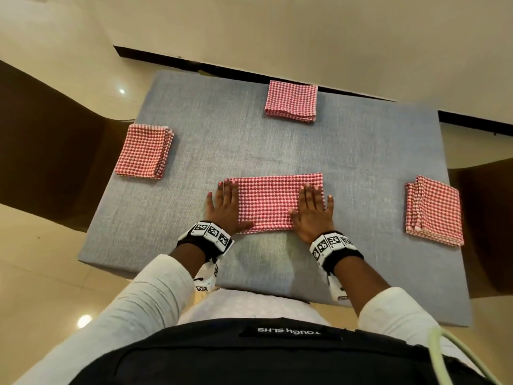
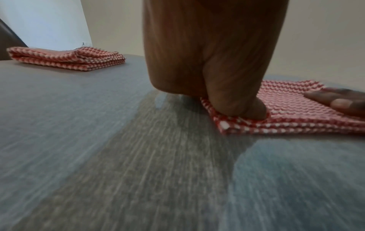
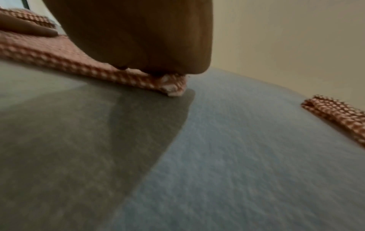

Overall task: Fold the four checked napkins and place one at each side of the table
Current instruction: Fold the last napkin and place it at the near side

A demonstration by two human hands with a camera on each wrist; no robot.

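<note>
Both hands flat, fingers straight: left hand [image 1: 226, 208] presses the left end and right hand [image 1: 312, 211] the right end of the half-folded napkin [image 1: 268, 202] on the worktop [image 1: 347, 151]. Three folded napkins lie beyond, left and right of the hands.
</note>
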